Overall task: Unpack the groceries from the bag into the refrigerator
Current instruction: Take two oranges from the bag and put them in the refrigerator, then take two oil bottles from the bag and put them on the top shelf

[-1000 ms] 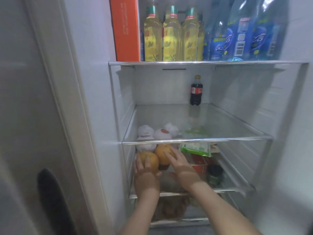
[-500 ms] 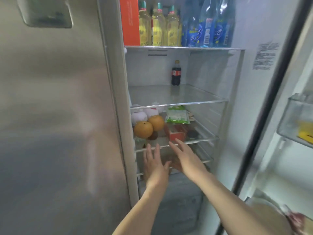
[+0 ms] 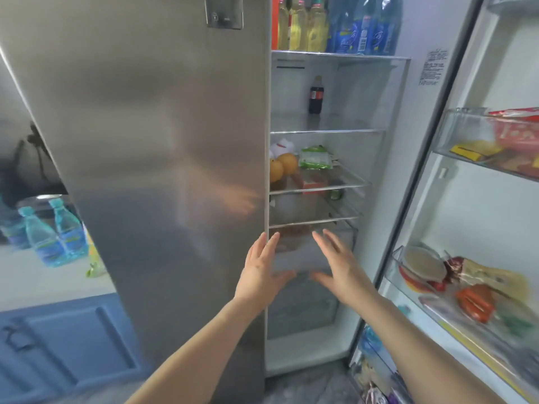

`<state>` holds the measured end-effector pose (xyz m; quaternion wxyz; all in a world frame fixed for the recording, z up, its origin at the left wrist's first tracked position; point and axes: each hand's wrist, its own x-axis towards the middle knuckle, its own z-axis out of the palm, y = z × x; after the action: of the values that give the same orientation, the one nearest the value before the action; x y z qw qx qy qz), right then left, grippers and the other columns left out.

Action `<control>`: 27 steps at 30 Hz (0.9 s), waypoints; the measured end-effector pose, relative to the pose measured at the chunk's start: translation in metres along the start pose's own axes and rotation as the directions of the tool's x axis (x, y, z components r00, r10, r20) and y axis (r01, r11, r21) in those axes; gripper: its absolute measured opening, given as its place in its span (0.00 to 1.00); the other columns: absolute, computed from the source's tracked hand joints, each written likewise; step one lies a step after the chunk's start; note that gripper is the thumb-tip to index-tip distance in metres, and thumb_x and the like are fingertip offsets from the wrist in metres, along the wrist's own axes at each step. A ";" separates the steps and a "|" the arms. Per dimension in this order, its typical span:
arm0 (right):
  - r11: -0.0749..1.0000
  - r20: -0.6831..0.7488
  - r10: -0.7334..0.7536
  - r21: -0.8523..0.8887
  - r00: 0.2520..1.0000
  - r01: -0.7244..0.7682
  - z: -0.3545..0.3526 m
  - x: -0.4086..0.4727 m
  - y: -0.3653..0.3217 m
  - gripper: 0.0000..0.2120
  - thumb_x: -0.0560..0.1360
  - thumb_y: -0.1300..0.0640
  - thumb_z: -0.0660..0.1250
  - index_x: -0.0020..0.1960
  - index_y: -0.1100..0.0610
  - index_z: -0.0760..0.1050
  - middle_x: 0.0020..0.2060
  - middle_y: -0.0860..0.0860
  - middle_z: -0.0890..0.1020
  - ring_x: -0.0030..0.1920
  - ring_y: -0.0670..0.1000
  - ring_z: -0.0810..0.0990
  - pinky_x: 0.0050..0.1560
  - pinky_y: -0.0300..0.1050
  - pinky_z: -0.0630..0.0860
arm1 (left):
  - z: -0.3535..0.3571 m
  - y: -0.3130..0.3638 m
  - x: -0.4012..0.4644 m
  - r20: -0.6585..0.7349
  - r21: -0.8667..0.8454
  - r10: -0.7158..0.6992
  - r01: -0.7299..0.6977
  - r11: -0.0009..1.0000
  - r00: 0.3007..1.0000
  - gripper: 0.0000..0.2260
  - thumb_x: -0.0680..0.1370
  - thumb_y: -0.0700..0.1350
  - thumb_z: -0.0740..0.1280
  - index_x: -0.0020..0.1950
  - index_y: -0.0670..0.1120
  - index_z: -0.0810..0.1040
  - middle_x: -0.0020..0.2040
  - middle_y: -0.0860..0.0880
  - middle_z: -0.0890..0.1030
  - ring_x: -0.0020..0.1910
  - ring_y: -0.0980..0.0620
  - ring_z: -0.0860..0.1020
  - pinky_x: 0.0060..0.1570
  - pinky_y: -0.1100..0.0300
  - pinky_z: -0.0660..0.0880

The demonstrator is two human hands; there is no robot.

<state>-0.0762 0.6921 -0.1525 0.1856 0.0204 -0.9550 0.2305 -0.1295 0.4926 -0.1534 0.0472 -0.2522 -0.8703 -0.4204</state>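
Observation:
The refrigerator stands open, with glass shelves (image 3: 320, 131) inside. Two orange fruits (image 3: 283, 167) sit at the left of the third shelf, beside white wrapped items (image 3: 281, 147) and a green packet (image 3: 315, 157). A red box (image 3: 313, 182) lies on the same shelf. A cola bottle (image 3: 316, 96) stands alone on the shelf above. My left hand (image 3: 262, 269) and my right hand (image 3: 338, 263) hover in front of the lower drawers, fingers spread, holding nothing. No grocery bag is in view.
The closed steel left door (image 3: 160, 141) fills the left side. The open right door holds bins (image 3: 466, 141) of packaged food. Yellow and blue bottles (image 3: 335, 24) line the top shelf. Water bottles (image 3: 52, 231) stand on a counter at left, over blue cabinets (image 3: 58, 339).
Both hands let go of the orange fruits and pulled back out of the fridge. The view drew back and shifted, now showing the right door's bins and the counter.

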 end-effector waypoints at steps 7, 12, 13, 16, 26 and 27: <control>1.000 0.104 0.013 -0.016 0.995 -0.011 0.019 -0.071 -0.103 0.41 0.73 0.52 0.72 0.77 0.47 0.52 0.77 0.48 0.51 0.76 0.50 0.53 0.72 0.43 0.56 | -0.075 -0.038 -0.090 0.016 0.007 0.002 -0.002 1.000 1.000 0.39 0.72 0.56 0.72 0.77 0.59 0.53 0.78 0.55 0.51 0.76 0.56 0.49 0.71 0.57 0.57; 0.999 0.106 -0.001 0.036 0.994 -0.003 0.055 -0.075 -0.202 0.40 0.73 0.52 0.72 0.77 0.46 0.52 0.77 0.45 0.51 0.76 0.47 0.52 0.72 0.44 0.59 | -0.155 -0.086 -0.141 -0.011 -0.033 -0.016 0.016 0.999 1.000 0.38 0.72 0.54 0.72 0.76 0.60 0.54 0.77 0.56 0.50 0.76 0.57 0.49 0.71 0.57 0.56; 0.999 0.112 -0.009 0.050 0.994 0.004 0.067 -0.074 -0.225 0.41 0.73 0.52 0.72 0.77 0.45 0.52 0.77 0.45 0.51 0.76 0.46 0.52 0.73 0.45 0.59 | -0.174 -0.099 -0.152 -0.019 -0.036 -0.020 0.020 0.999 1.000 0.38 0.72 0.54 0.72 0.76 0.59 0.54 0.77 0.56 0.50 0.76 0.57 0.49 0.72 0.57 0.56; 0.995 0.126 -0.049 0.096 0.991 0.037 0.113 -0.073 -0.295 0.41 0.73 0.52 0.72 0.77 0.44 0.51 0.77 0.44 0.51 0.76 0.45 0.51 0.73 0.46 0.58 | -0.236 -0.143 -0.185 -0.036 0.007 -0.045 0.046 0.999 0.998 0.38 0.72 0.53 0.73 0.76 0.59 0.54 0.78 0.55 0.51 0.76 0.56 0.51 0.72 0.55 0.57; 0.943 0.288 -0.288 0.250 0.914 0.218 0.246 -0.075 -0.505 0.41 0.73 0.52 0.72 0.77 0.46 0.51 0.77 0.47 0.52 0.77 0.48 0.52 0.75 0.47 0.56 | -0.403 -0.275 -0.320 -0.192 0.125 -0.248 0.274 0.953 0.950 0.38 0.72 0.53 0.72 0.76 0.59 0.54 0.78 0.54 0.51 0.76 0.53 0.53 0.73 0.55 0.56; 0.935 0.312 -0.312 0.269 0.897 0.232 0.258 -0.076 -0.521 0.41 0.73 0.52 0.72 0.77 0.45 0.50 0.77 0.46 0.51 0.77 0.48 0.52 0.74 0.48 0.57 | -0.416 -0.285 -0.334 -0.217 0.122 -0.279 0.309 0.943 0.936 0.38 0.72 0.53 0.73 0.76 0.58 0.55 0.78 0.53 0.52 0.76 0.51 0.54 0.73 0.52 0.57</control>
<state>-0.0298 0.1076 -0.1673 0.0400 0.2158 -0.9279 0.3014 -0.0297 -0.1027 -0.1865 0.0886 -0.0719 -0.9192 -0.3770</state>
